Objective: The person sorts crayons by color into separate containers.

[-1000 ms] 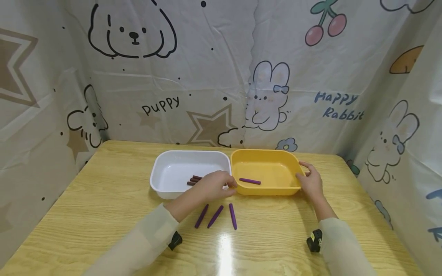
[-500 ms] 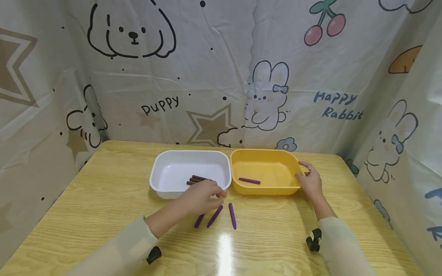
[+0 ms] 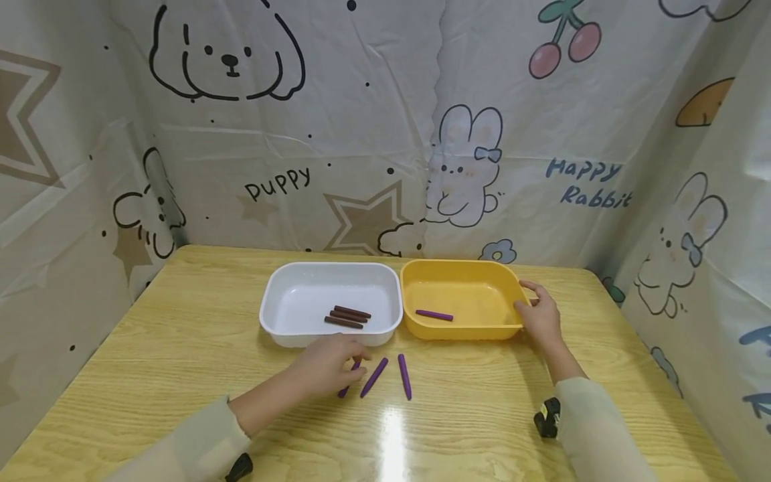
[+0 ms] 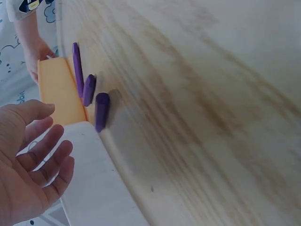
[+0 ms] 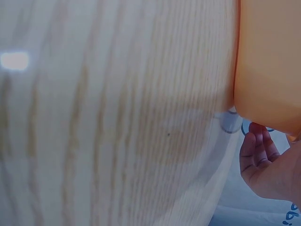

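My left hand (image 3: 325,365) hovers over the leftmost purple crayon (image 3: 344,392), partly covering it, with fingers relaxed and nothing between them. In the left wrist view, that same crayon (image 4: 101,113) lies a little beyond the loosely spread fingers. Two more purple crayons, the middle one (image 3: 375,378) and the right one (image 3: 405,377), lie to its right on the table. My right hand (image 3: 543,323) grips the right rim of the yellow plastic bin (image 3: 464,332), thumb on the rim and fingers outside. One purple crayon (image 3: 434,315) rests inside that bin.
A white plastic bin (image 3: 274,325) stands right beside the yellow one, with several brown crayons (image 3: 348,317) lying inside near its front. Behind the wooden table (image 3: 482,402) hangs a printed curtain (image 3: 361,134), which also encloses both sides.
My left hand has moved left and toward me, from the yellow bin's near left corner to above the leftmost table crayon. The right hand keeps its grip on the bin's rim.
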`<action>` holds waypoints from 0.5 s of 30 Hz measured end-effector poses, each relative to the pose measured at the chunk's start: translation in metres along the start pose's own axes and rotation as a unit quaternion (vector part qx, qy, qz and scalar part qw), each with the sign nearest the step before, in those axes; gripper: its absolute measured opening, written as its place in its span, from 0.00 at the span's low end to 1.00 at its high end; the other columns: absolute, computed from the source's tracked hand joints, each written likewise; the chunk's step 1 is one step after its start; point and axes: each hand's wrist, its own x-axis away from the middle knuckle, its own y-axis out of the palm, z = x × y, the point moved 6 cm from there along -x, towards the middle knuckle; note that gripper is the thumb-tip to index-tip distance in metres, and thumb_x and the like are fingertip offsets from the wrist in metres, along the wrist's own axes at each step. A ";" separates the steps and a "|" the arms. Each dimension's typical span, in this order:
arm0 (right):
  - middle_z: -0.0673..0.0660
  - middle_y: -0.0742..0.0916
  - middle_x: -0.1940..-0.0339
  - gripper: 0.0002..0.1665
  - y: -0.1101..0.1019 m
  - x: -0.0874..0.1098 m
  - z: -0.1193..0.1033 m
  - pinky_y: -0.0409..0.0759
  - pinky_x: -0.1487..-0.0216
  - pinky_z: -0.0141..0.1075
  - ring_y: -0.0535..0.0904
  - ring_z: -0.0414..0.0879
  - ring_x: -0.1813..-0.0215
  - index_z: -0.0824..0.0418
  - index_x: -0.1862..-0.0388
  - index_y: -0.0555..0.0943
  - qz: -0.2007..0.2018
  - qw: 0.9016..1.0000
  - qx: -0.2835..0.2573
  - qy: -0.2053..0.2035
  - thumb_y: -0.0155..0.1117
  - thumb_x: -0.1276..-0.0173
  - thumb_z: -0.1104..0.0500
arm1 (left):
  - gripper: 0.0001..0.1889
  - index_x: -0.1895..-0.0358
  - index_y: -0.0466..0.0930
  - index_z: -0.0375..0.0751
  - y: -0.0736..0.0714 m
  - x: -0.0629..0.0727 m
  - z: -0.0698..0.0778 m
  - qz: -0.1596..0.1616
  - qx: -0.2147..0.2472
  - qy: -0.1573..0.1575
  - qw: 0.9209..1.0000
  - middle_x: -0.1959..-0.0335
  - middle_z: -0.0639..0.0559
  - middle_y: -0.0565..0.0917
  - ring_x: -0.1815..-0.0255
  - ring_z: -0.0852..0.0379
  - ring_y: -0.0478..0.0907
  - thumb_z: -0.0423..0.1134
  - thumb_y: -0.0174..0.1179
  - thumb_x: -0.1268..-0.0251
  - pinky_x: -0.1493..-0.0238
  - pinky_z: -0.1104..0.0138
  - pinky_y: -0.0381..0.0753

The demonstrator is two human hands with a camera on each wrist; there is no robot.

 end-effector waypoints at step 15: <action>0.70 0.75 0.44 0.30 0.000 0.000 0.000 0.77 0.69 0.28 0.75 0.56 0.49 0.56 0.31 0.64 -0.005 1.000 0.003 0.000 0.52 0.33 0.61 | 0.11 0.61 0.84 0.41 0.012 0.009 -0.023 0.014 0.021 -0.097 0.995 0.67 0.53 0.83 0.66 0.58 0.77 0.41 0.66 0.47 0.65 0.65 0.77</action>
